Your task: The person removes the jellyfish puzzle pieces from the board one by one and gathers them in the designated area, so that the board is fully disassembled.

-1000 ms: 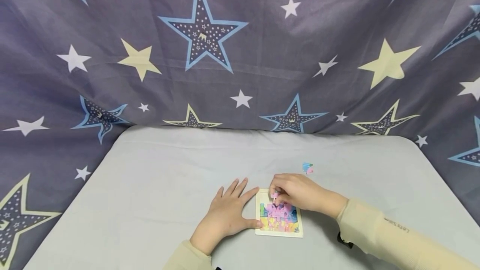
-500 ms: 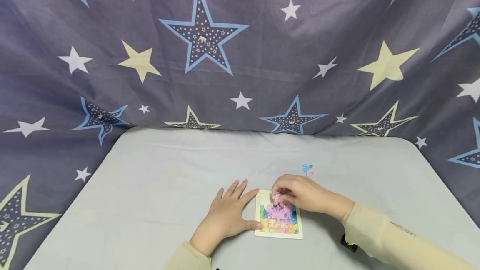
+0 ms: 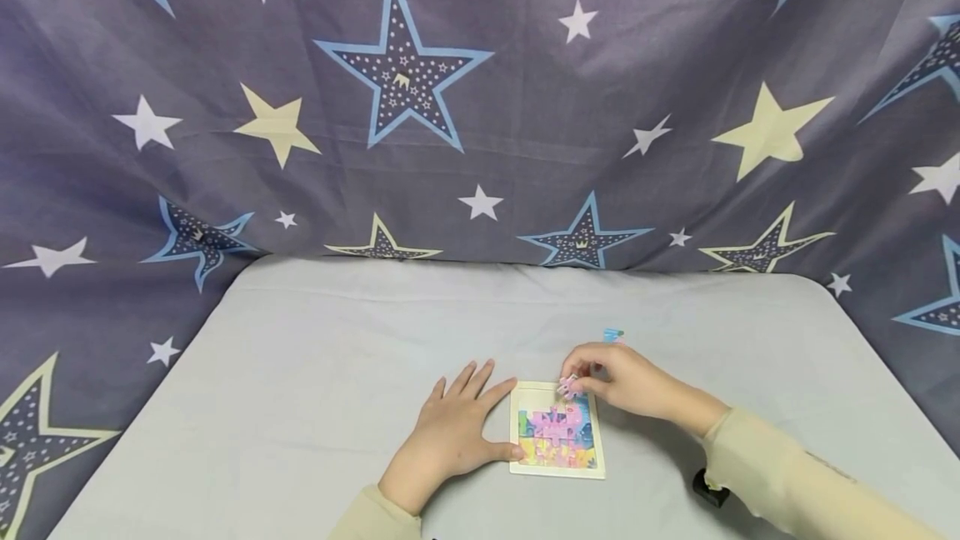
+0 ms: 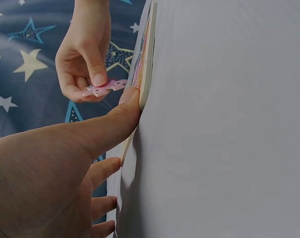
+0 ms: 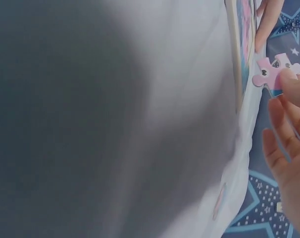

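Note:
A pink jigsaw puzzle piece [image 5: 269,75] with printed eyes is pinched between the thumb and fingers of my right hand [image 3: 622,377], held above the upper right of the puzzle tray. The shallow tray [image 3: 558,471] has a cream frame; its lower rows hold fitted pieces with a pink, blue and yellow picture, and bare backing shows along the top. My left hand [image 3: 456,430] lies spread on the sheet, its thumb [image 4: 125,111] resting on the tray's left edge and its forefinger at the upper left corner. In the left wrist view the pinched piece appears edge-on.
Beyond my right hand, a loose blue and pink puzzle piece [image 3: 612,335] lies on the pale sheet [image 3: 337,340], partly hidden by that hand. A dark star-patterned cloth [image 3: 480,157] hangs behind and at the sides. A black wrist device [image 3: 709,488] shows under my right sleeve.
My right hand has lifted away from the tray's middle and shifted right with the pink puzzle piece, which has turned in its fingers. My left hand has stayed in place.

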The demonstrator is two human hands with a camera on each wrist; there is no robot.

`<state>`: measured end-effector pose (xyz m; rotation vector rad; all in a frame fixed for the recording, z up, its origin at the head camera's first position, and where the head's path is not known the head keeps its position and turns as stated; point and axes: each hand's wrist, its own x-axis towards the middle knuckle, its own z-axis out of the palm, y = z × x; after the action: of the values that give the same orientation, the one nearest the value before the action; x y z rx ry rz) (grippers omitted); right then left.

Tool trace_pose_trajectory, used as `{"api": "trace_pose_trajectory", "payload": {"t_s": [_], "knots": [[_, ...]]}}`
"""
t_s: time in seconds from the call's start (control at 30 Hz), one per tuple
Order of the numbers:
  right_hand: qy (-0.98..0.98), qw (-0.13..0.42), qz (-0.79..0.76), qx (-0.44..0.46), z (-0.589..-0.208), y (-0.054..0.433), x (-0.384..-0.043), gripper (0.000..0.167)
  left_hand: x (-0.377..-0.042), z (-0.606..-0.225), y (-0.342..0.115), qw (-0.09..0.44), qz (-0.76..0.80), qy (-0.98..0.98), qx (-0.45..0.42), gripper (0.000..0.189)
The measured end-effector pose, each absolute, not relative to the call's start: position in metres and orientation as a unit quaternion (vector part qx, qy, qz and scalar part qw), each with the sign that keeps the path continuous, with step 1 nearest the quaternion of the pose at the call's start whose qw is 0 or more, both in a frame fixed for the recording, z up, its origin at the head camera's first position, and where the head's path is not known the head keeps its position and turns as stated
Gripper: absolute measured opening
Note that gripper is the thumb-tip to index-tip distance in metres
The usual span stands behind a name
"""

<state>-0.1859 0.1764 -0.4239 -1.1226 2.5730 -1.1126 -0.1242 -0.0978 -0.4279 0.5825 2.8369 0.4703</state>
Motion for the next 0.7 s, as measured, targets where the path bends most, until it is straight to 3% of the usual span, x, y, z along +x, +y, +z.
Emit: {"api": "trace_pose_trajectory", "payload": {"t_s": [0.7], "knots": [[0.909, -0.042, -0.271, -0.314, -0.420, 0.252, -0.198, 0.026, -0.125, -0.428, -0.098, 0.105, 0.162, 0.961, 0.197, 0.091]]}}
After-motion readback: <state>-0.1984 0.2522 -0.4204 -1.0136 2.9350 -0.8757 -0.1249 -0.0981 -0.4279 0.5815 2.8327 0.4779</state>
